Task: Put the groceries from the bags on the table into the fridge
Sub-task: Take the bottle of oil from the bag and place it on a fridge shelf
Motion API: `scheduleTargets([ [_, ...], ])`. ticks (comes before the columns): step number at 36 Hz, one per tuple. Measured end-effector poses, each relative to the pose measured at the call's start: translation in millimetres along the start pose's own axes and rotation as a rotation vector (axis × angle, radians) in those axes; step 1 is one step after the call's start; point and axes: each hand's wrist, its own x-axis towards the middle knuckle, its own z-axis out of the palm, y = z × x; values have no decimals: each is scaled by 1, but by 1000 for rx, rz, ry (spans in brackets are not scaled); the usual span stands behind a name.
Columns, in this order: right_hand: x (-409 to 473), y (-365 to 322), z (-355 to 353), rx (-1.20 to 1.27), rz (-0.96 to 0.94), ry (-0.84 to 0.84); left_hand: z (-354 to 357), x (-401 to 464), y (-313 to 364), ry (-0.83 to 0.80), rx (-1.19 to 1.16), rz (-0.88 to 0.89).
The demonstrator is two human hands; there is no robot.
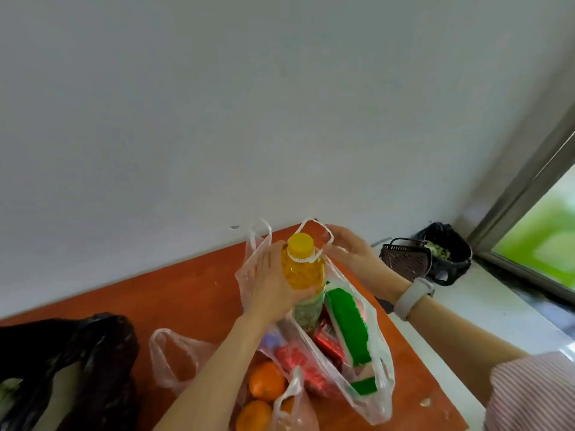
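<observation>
Oranges (pixel 263 396) sit closest to the lens in a thin clear bag (pixel 289 402) at the bottom edge, on the orange-brown surface (pixel 186 290). Just left of them lies a slack clear bag (pixel 174 356) and, further left, a crumpled black bag (pixel 77 368). Right of the oranges, a larger clear bag (pixel 378 365) stands open, holding a green-and-white pack (pixel 348 328) and red packets (pixel 326 337) beside it. A bottle (pixel 303 269) of orange drink with a yellow cap rises upright from the mouth of this bag. The left hand (pixel 270 284) grasps the bottle's body, fingers wrapped around its upper part. The right hand (pixel 348 250), a pale watch (pixel 410 298) on its wrist, pinches one of the bag's handle loops (pixel 314 223) near the bottle's cap. A striped sleeve (pixel 532 390) shows at the right edge. Beyond the surface, on the pale floor near the wall, a dark woven basket (pixel 404 258) sits touching a bin lined in black (pixel 448 250), next to a window frame (pixel 522 188). The fridge is out of sight.
</observation>
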Motion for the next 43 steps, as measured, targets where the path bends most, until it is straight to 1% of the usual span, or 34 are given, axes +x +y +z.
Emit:
scheduleTargets([
  [2, -4, 19, 4, -131, 21, -107, -2, -4, -3, -65, 39, -6],
  [4, -7, 34, 10, -185, 38, -186, -1, -7, -13, -102, 75, -10],
  [8, -7, 49, 17, -202, 85, -223, 7, -8, -31, -118, 32, -42],
  [11, -1, 55, 21, -220, 131, -268, 8, -3, -33, -166, -16, -43],
  [13, 3, 57, 23, -206, 164, -249, 8, 1, -36, -145, -74, -27],
  [16, 4, 62, 24, -224, 168, -174, 9, 1, -38, -109, -203, -7],
  [22, 1, 54, 26, -208, 106, -121, 3, -6, -26, -30, -235, 40],
  [26, 2, 22, 20, -151, 28, -106, -14, 5, -17, 34, -259, 68],
  [30, -1, -30, 9, -80, -94, -14, -53, 23, 10, 45, -290, 196],
  [33, -7, -70, 0, -44, -204, 56, -84, 26, 45, 94, -371, 275],
  [35, -14, -100, -8, -30, -268, 83, -103, 23, 71, 128, -472, 308],
  [37, -24, -133, -18, -21, -354, 108, -120, 21, 97, 140, -561, 352],
  [40, -45, -179, -33, -42, -468, 148, -141, 18, 136, 158, -674, 472],
  [43, -69, -210, -48, -78, -549, 203, -156, 13, 172, 159, -730, 564],
])
